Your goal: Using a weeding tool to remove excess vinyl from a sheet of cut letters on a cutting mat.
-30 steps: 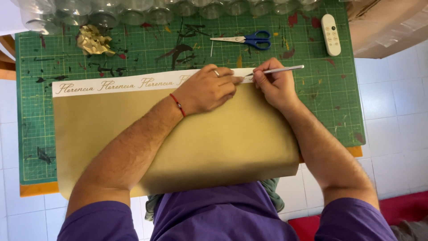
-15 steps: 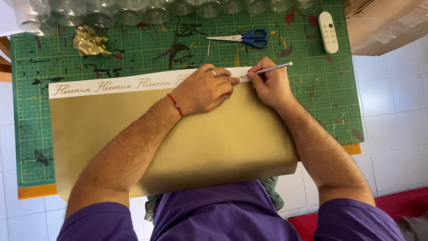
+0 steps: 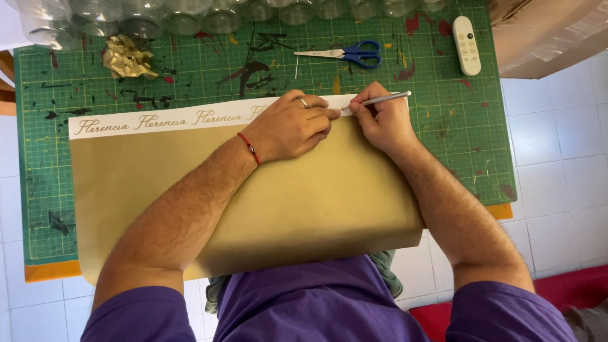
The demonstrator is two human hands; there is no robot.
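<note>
A large gold paper sheet [image 3: 304, 196] with a white strip of gold lettering [image 3: 158, 120] along its far edge lies on a green cutting mat [image 3: 443, 126]. My left hand [image 3: 292, 125], with a ring and a red wrist cord, presses flat on the paper at the white strip. Right beside it, my right hand [image 3: 380, 120] grips a thin silver craft knife [image 3: 379, 99] whose tip meets the strip at my left fingertips. The paper's near edge hangs over the table toward my purple shirt.
Blue-handled scissors [image 3: 347, 53] and a white remote [image 3: 467, 44] lie at the back of the mat. A crumpled gold scrap [image 3: 126, 58] sits at the back left. Clear jars [image 3: 158, 18] line the far edge. A cardboard box [image 3: 544, 31] stands at the back right.
My right hand and the knife have shifted slightly left along the strip, closer to my left fingertips. The left hand stays pressed on the paper.
</note>
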